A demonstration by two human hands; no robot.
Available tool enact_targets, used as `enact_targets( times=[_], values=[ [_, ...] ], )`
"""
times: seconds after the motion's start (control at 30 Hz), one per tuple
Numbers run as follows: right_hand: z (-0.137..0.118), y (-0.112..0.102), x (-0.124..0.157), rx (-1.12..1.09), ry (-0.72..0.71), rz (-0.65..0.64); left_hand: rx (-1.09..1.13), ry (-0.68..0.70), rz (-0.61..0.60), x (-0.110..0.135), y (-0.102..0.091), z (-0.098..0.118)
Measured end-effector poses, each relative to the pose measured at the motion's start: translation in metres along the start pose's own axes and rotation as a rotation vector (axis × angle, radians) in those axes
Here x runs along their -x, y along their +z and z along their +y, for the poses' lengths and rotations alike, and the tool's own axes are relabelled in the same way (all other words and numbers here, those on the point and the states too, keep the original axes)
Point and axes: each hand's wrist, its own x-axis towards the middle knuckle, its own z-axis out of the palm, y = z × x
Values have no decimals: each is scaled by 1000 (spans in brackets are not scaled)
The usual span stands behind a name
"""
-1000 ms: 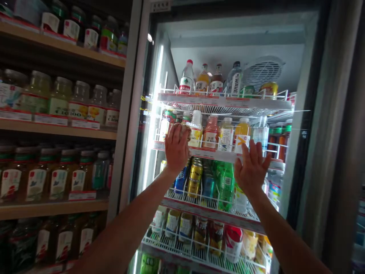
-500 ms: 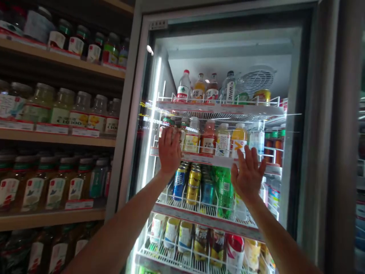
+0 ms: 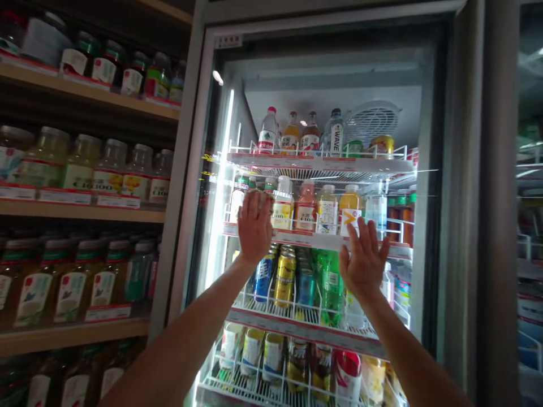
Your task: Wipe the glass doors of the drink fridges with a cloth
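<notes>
A lit drinks fridge (image 3: 428,113) with a glass door stands in front of me. My left hand (image 3: 253,229) is pressed against the glass at the second shelf, fingers together and pointing up. It presses a pale cloth (image 3: 263,196) under its fingertips. My right hand (image 3: 363,261) lies flat on the glass further right and a little lower, fingers spread, holding nothing. Behind the glass are bottles (image 3: 306,206) on the second shelf and cans (image 3: 285,277) on the shelf below.
Wooden shelves (image 3: 85,210) at the left hold rows of large bottled drinks with red price tags. The fridge's grey frame (image 3: 462,198) runs down the right side, and another cooler (image 3: 530,237) shows at the far right edge.
Both hands have stayed on the glass and slid slightly left. My left hand's fingers have straightened from a curled grip to pointing up. The right hand stays spread.
</notes>
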Motion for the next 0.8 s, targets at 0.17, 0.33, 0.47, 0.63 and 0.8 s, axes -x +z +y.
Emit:
enact_targets(
  times=[0.17, 0.33, 0.47, 0.63, 0.8],
  values=[
    [1, 0, 1, -8, -8, -7, 28, 355, -166, 20, 0, 29],
    [-5, -5, -1, 4, 9, -42, -33, -20, -13, -8, -5, -18],
    [-8, -7, -2, 12, -17, -41, 29, 63, 8, -2, 2, 2],
    [-7, -8, -2, 3, -26, -47, 49, 432, -181, 12, 3, 30],
    [-8, -8, -3, -9, -21, -56, -40, -46, -44, -23, -6, -39]
  ],
)
